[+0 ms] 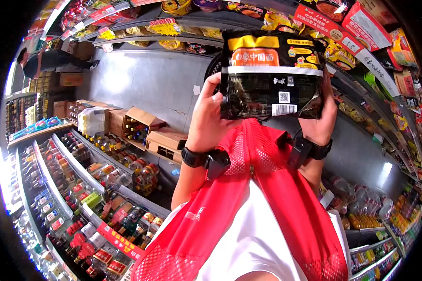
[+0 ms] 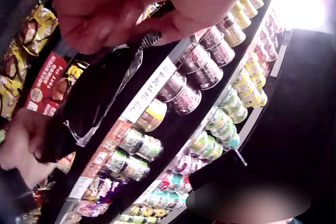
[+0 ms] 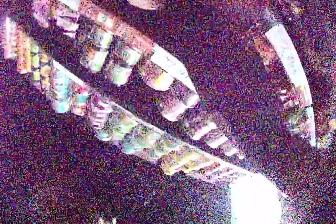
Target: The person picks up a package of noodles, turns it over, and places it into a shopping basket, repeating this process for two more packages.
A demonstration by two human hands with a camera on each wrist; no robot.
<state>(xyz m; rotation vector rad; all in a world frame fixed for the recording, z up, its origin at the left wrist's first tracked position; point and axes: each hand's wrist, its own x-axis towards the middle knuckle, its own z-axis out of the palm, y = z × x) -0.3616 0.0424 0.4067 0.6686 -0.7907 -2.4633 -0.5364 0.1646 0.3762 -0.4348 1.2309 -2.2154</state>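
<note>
A black multipack of instant noodles [image 1: 255, 100], with a yellow and orange panel, a QR code and a barcode, is held up in front of the chest in the head view. My left hand [image 1: 207, 114] grips its left end, with the thumb on the near face. At the other end my right hand [image 1: 320, 122] holds the pack's side, its fingers partly hidden. From the left wrist, the pack [image 2: 94, 98] appears dark with a shiny clear edge, between the near left hand [image 2: 110, 14] and the right hand [image 2: 23, 145]. Heavy noise covers the right wrist view.
Shelves of noodle packets [image 1: 171, 44] curve along the top and right. Cup noodles [image 2: 184, 95] line shelves in the left wrist view. Bottles [image 1: 112, 175] fill racks at left, beside open cardboard boxes [image 1: 166, 140] on the grey floor [image 1: 140, 75]. A person [image 1: 56, 63] is at far left.
</note>
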